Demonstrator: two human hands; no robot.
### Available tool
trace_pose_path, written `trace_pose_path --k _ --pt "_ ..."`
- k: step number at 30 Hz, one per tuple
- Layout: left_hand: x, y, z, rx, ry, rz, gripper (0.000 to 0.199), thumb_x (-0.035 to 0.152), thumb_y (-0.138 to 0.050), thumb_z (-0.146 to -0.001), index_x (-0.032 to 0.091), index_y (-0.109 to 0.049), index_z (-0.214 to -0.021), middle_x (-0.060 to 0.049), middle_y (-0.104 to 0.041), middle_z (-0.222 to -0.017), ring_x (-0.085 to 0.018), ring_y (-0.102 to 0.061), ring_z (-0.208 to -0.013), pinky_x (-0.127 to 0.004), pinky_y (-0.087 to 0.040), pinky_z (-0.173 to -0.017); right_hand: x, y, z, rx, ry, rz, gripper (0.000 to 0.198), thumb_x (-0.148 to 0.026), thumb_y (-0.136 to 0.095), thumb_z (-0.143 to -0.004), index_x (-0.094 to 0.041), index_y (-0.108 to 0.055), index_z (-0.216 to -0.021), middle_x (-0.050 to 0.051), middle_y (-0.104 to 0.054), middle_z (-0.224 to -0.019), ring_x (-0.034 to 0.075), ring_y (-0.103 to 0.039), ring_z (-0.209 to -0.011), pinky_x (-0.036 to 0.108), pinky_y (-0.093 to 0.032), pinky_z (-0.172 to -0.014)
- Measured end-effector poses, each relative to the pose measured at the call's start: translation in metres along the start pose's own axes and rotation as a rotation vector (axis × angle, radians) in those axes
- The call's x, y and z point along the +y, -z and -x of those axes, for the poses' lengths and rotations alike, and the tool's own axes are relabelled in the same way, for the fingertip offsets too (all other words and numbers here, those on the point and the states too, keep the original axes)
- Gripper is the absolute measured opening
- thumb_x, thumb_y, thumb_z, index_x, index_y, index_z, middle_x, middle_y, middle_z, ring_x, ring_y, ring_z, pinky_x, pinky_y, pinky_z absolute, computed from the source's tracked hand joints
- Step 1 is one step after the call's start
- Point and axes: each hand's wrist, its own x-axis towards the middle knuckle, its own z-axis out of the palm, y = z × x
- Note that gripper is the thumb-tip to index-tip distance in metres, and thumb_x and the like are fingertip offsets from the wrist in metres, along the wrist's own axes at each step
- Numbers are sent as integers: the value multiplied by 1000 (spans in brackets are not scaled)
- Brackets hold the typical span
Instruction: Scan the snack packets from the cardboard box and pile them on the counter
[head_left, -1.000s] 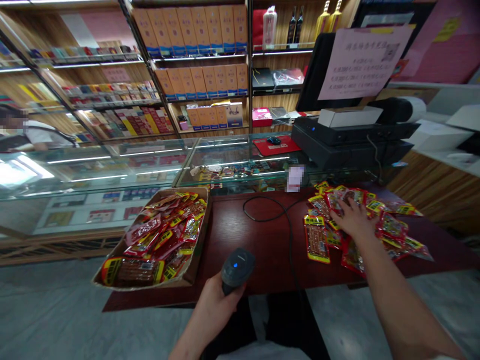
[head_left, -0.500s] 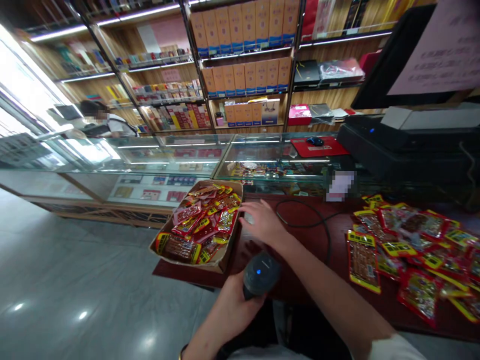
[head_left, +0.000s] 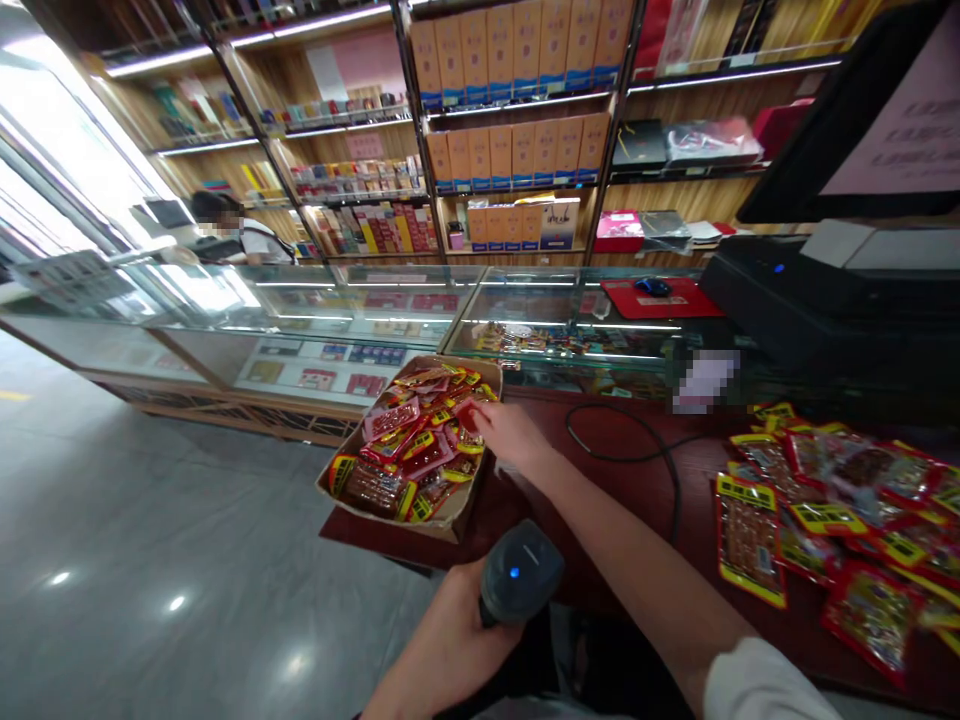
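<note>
My left hand (head_left: 454, 640) grips a black barcode scanner (head_left: 519, 575) with a blue light, held low in front of the dark red table (head_left: 600, 500). My right hand (head_left: 506, 432) reaches across to a cardboard box (head_left: 442, 515) full of red and yellow snack packets (head_left: 409, 450), and its fingertips touch a red packet at the box's right rim. I cannot tell whether the fingers have closed on it. A spread of the same snack packets (head_left: 832, 500) lies on the table's right side.
The scanner's black cable (head_left: 637, 455) loops over the table. Behind stand glass display counters (head_left: 360, 320), a black register and monitor (head_left: 810, 280), and shelves of orange boxes (head_left: 517, 130). Another person (head_left: 240, 230) stands at the far left. Grey tiled floor lies to the left.
My right hand has left the packets on the right, crossed the table and reached the cardboard box. My view has turned left. The scanner stays in my left hand.
</note>
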Motion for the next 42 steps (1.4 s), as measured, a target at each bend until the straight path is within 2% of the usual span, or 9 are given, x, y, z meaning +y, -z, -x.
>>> trace_pose_path --k 5,9,12,17,22,25,30,34,42 --pt "-5 -8 -7 9 7 -2 16 5 -57 -75 13 -68 -84 0 -66 -77 -15 -54 -71 -23 -45 -69 62 8 96 396 -98 -128 42 -28 -39 -105 -25 -62 -141 7 -70 -134 24 -66 -119 36 -50 -103" --pt "-16 -21 -19 79 145 10 4 16 -60 -80 15 -64 -79 3 -58 -59 -13 -51 -57 -23 -43 -58 77 -38 166 159 -232 146 39 -18 -55 -96 -27 -69 -131 12 -71 -125 31 -64 -111 45 -52 -92" --pt "-22 -28 -29 107 244 29 9 25 -63 -81 16 -61 -78 4 -55 -54 -13 -51 -50 -23 -41 -51 76 -58 189 65 -248 107 41 -30 -66 -91 -28 -68 -132 13 -67 -129 33 -61 -115 48 -51 -94" --pt "-24 -35 -36 145 283 28 12 28 -64 -80 16 -62 -81 4 -56 -55 -13 -53 -48 -23 -42 -50 102 -48 179 153 -357 -50 51 -39 -62 -94 -23 -59 -142 14 -59 -143 32 -54 -131 47 -46 -104" --pt "-27 -39 -31 142 257 -20 9 24 -66 -80 15 -66 -84 4 -59 -58 -13 -53 -50 -23 -44 -53 126 -44 155 53 -361 -26 88 -37 -82 -75 -21 -45 -152 17 -54 -149 38 -45 -142 58 -34 -114" --pt "-27 -40 -25 138 234 -55 8 20 -64 -81 14 -68 -84 2 -60 -59 -15 -57 -57 -25 -47 -59 129 -49 150 113 -339 -154 76 -29 -79 -75 -18 -53 -145 15 -65 -131 33 -61 -123 51 -42 -108" --pt "-21 -38 -20 133 187 -64 9 19 -63 -81 14 -70 -84 1 -64 -63 -18 -61 -66 -27 -50 -68 134 -57 161 483 -502 -707 33 -44 -63 -87 -21 -73 -108 9 -74 -108 27 -71 -101 43 -55 -94" --pt "-11 -39 -25 120 142 -120 13 16 -60 -81 14 -72 -86 -4 -73 -76 -21 -66 -74 -28 -49 -71 136 -58 175 586 -619 -1088 46 -59 -71 -81 -23 -71 -108 6 -78 -99 26 -73 -88 39 -60 -76" --pt "6 -42 -25 -26 70 -168 23 7 -57 -76 14 -74 -90 -3 -78 -87 -23 -69 -83 -25 -47 -72 131 -47 181 634 -686 -1153 53 -65 -76 -73 -22 -71 -105 7 -78 -90 27 -74 -80 38 -60 -69"
